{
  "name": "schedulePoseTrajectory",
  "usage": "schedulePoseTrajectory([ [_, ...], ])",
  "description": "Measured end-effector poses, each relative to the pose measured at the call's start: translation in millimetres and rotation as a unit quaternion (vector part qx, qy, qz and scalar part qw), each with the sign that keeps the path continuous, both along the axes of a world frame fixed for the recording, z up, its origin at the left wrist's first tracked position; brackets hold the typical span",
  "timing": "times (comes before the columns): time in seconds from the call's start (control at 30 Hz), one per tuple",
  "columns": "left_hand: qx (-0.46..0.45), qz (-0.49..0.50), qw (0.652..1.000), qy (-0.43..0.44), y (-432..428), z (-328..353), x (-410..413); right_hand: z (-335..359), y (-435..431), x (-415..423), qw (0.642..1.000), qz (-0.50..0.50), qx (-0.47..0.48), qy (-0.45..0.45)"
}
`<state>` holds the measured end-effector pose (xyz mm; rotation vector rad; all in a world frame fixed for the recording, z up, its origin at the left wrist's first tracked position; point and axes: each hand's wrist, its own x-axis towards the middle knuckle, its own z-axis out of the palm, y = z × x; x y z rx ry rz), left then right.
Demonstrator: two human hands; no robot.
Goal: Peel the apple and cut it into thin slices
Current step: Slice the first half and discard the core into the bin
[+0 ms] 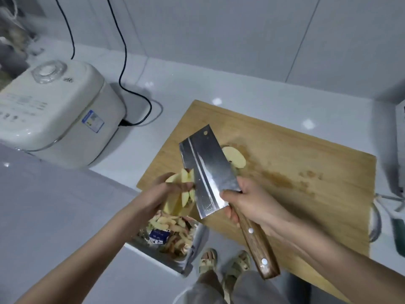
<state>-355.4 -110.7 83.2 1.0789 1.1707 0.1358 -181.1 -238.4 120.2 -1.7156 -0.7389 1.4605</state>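
Observation:
My left hand (163, 191) holds a bunch of pale apple slices (183, 189) at the near left corner of the wooden cutting board (295, 172), above a bin. My right hand (252, 200) grips a cleaver (206, 170) by its wooden handle, and the flat of the blade lies against the slices. A peeled apple piece (235, 157) rests cut side up on the board, partly hidden behind the blade.
A bin (171, 235) below the counter edge holds peels, scraps and a small carton. A cream rice cooker (54, 110) stands at the left with its black cord (140, 97) trailing on the white counter. My sandalled feet (223, 262) show below.

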Motion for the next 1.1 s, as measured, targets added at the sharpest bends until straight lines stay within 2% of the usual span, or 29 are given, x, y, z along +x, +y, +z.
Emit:
schedulePoseTrajectory([
  [0.1,-0.014,0.009,0.999,0.044,-3,-9,-43,-12,3,-37,0.999,0.037,-0.014,-0.004],
  [0.2,0.023,-0.043,0.993,0.109,-2,-21,-78,-21,5,-70,0.997,0.073,-0.015,-0.026],
  [0.33,0.061,-0.084,0.977,0.186,4,-25,-109,-31,8,-106,0.983,0.137,-0.015,-0.121],
  [0.43,0.035,-0.072,0.987,0.143,20,-23,-118,-33,7,-119,0.962,0.154,-0.01,-0.226],
  [0.53,0.005,-0.08,0.992,0.095,33,-16,-104,-23,1,-112,0.956,0.123,-0.014,-0.268],
  [0.7,-0.044,-0.122,0.992,0.006,40,-2,-43,-7,-15,-65,0.964,-0.004,-0.018,-0.267],
  [0.8,-0.08,-0.144,0.986,-0.034,38,9,7,-4,-28,-22,0.941,-0.089,-0.023,-0.326],
  [0.93,-0.13,-0.165,0.974,-0.084,23,11,83,-6,-48,40,0.908,-0.137,-0.053,-0.393],
  [1.0,-0.082,-0.189,0.976,-0.065,10,6,124,-14,-56,71,0.888,-0.141,-0.075,-0.431],
  [1.07,0.071,-0.231,0.97,-0.025,-4,-8,166,-24,-61,101,0.869,-0.13,-0.096,-0.468],
  [1.1,0.174,-0.266,0.948,0.005,-11,-16,185,-30,-63,114,0.861,-0.121,-0.105,-0.484],
])
